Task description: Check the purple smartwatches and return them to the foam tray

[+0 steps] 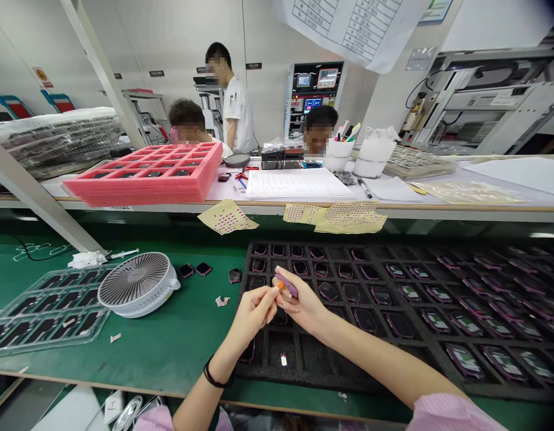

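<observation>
My right hand [297,299] holds a small purple watch-like part [287,285] on its edge between thumb and fingers. Pinched in my left hand [259,308] is a small orange piece [280,285], which touches or lies right against the purple part. Both hands are raised over the left side of a black foam tray [317,353]. Many purple-rimmed watch parts [400,325] lie in the tray's compartments. A small white piece [284,360] lies in a front compartment. The fingers partly cover the purple part.
On the green bench [169,353] stand a round grey fan [139,284] and a clear tray [47,305] of dark parts. A pink foam tray [151,173] and papers [299,183] are on the shelf. Other people [238,108] are behind it.
</observation>
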### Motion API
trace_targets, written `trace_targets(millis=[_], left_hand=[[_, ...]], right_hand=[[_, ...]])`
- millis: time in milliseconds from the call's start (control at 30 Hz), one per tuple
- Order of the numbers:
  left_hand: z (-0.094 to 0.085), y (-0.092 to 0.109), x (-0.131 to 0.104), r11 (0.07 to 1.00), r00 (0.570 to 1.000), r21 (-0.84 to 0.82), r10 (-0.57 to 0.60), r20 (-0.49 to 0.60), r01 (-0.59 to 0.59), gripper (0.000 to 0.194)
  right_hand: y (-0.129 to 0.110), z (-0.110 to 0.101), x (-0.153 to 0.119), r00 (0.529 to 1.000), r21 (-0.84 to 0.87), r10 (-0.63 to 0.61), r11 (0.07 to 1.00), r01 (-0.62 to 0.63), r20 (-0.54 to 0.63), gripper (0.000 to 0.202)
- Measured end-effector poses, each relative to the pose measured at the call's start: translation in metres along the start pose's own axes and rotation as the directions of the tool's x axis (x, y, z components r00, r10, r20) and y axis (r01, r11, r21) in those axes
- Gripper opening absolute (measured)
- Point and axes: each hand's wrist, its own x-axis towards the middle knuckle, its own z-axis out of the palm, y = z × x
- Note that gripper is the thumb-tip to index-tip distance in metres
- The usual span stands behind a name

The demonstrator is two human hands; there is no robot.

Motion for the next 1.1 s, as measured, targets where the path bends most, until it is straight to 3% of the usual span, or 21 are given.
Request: trace_targets(millis=[167, 267, 333, 400, 467, 567, 667, 767, 900, 967, 1100], left_hand=[[0.003, 0.001, 0.005, 0.999, 0.996, -0.033, 0.015, -0.091, -0.018, 0.047], [0.004, -0.002, 0.006, 0.998, 0.991, -0.06, 0.004, -0.132, -0.012, 0.045], [-0.005, -0.005, 0.005, 0.997, 0.98, -0.083, -0.011, -0.197, -0.006, 0.043], [-0.024, -0.009, 0.002, 1.0, 0.967, -0.023, -0.017, -0.255, 0.012, 0.04], [-0.049, -0.014, -0.004, 0.983, 0.96, 0.178, 0.005, -0.28, 0.046, 0.039], [-0.084, -0.025, -0.015, 0.802, 0.943, 0.575, 0.045, -0.329, 0.163, 0.039], [-0.1, -0.038, -0.023, 0.586, 0.912, 0.737, -0.008, -0.41, 0.337, 0.035], [-0.1, -0.045, -0.025, 0.472, 0.899, 0.78, -0.064, -0.434, 0.41, 0.033], [-0.099, -0.046, -0.022, 0.406, 0.897, 0.806, -0.097, -0.432, 0.432, 0.031], [-0.1, -0.045, -0.021, 0.393, 0.897, 0.811, -0.1, -0.431, 0.433, 0.031], [-0.102, -0.044, -0.02, 0.383, 0.897, 0.817, -0.082, -0.435, 0.431, 0.033]], right_hand=[[0.007, -0.001, -0.001, 0.99, -0.126, -0.133, 0.984, 0.125, -0.052, 0.023], [0.015, -0.009, 0.001, 0.987, -0.278, -0.16, 0.949, 0.146, -0.028, 0.024], [0.011, -0.027, 0.008, 0.971, -0.414, -0.237, 0.887, 0.204, -0.03, 0.025], [-0.006, -0.058, 0.018, 0.918, -0.621, -0.385, 0.744, 0.248, -0.094, 0.027], [-0.034, -0.099, 0.027, 0.8, -0.893, -0.587, 0.417, 0.166, -0.125, 0.035], [-0.08, -0.161, 0.037, 0.721, -0.959, -0.677, 0.277, 0.059, -0.151, 0.04], [-0.106, -0.203, 0.041, 0.672, -0.985, -0.724, 0.162, -0.052, -0.154, 0.038], [-0.107, -0.223, 0.045, 0.701, -0.989, -0.7, 0.062, -0.131, -0.137, 0.034], [-0.102, -0.234, 0.043, 0.733, -0.972, -0.669, -0.062, -0.226, -0.128, 0.032], [-0.107, -0.238, 0.037, 0.712, -0.945, -0.688, -0.118, -0.304, -0.142, 0.03], [-0.122, -0.248, 0.021, 0.618, -0.85, -0.749, -0.147, -0.506, -0.238, 0.033]])
